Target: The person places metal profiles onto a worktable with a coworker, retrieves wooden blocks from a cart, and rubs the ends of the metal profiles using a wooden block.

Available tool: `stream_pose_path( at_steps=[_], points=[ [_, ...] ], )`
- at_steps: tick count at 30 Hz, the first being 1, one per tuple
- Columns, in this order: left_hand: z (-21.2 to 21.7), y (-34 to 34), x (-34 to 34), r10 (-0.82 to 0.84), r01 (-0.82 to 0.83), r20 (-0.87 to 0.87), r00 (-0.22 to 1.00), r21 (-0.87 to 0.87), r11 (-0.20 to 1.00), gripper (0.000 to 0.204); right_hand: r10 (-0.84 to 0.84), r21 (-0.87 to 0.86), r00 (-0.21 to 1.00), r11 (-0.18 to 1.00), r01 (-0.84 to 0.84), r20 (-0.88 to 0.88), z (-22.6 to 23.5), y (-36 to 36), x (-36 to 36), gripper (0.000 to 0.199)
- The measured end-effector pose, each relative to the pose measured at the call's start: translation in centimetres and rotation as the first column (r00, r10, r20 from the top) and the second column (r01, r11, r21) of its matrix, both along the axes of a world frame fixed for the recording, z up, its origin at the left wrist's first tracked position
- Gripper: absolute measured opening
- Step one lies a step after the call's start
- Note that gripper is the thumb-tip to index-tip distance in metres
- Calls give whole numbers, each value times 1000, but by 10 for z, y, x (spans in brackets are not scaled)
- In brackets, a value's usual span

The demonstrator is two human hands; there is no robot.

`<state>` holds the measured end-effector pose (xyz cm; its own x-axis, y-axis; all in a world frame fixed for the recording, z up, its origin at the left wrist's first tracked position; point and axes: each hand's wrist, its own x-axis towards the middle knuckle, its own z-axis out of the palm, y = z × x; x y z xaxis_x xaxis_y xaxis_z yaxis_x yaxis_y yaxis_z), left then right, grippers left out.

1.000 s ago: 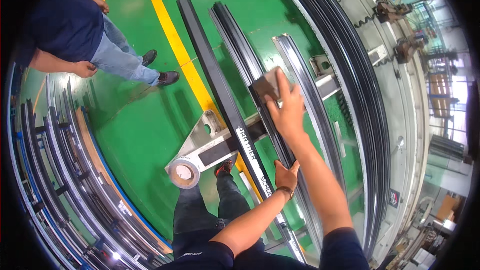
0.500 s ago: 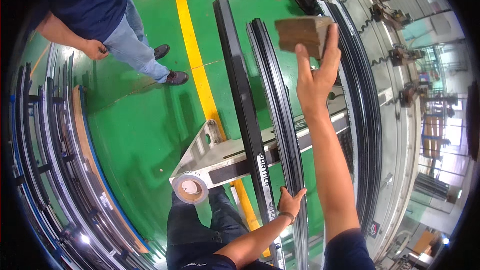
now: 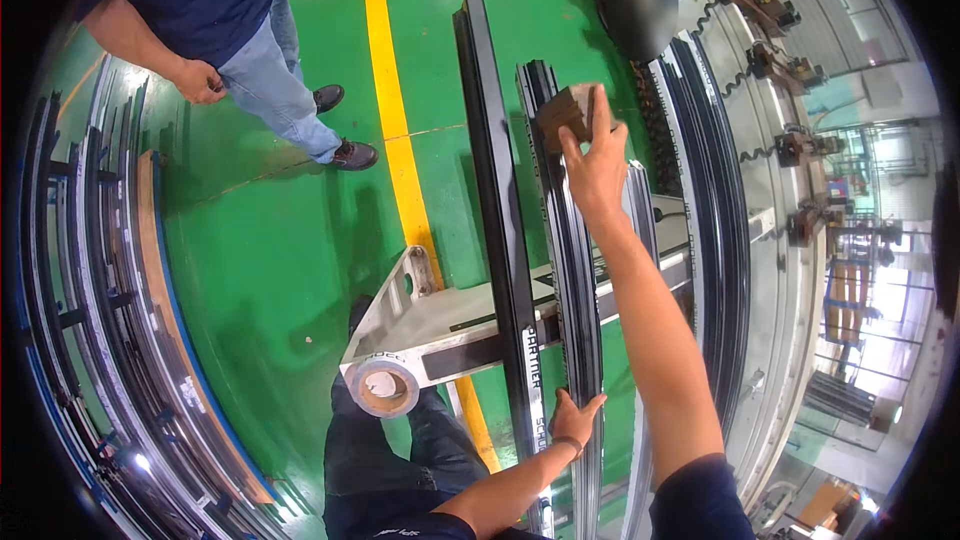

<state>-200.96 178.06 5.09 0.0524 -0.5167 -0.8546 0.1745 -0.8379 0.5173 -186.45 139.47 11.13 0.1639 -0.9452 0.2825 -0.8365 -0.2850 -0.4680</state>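
The person's right hand is stretched out along a long dark metal profile, its fingers closed on a small brown rubbing block that is pressed on the profile's upper face close to its far end. The left hand lies flat and open on the same profile near the body, steadying it, with nothing gripped. The profile rests across a grey metal support stand, just beside a second black profile that lies parallel to its left. Judging by where the block sits, most of the length appears to be covered, and only the short stretch beyond the block seems left; whether the neighbouring black profile has been rubbed cannot be told. A roll of tape sits on the near end of the stand. Another person in a dark shirt and jeans stands well apart on the green floor, beside a yellow line.
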Motion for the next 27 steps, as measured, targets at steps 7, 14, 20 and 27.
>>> stream_pose_path(
  at_steps=[7, 14, 20, 27],
  points=[
    [-11, 10, -7, 32, -33, -28, 999, -44, 998, 104, 34, -187, 991, 982, -9, 131, -11, -57, 31, 82],
    [-38, 25, -25, 42, -42, 27, 999, -32, 999, 102, -99, 48, 993, 994, 102, -71, -15, -62, 48, 82],
    [-20, -6, -14, 50, -52, 75, 996, 19, 998, 98, -109, 49, 994, 993, 110, -10, -4, -8, 39, 82],
    [62, -1, 120, -166, 2, -735, 658, -219, 976, 41, -193, 51, 981, 980, 193, 8, -3, 51, 24, 84]
  ],
)
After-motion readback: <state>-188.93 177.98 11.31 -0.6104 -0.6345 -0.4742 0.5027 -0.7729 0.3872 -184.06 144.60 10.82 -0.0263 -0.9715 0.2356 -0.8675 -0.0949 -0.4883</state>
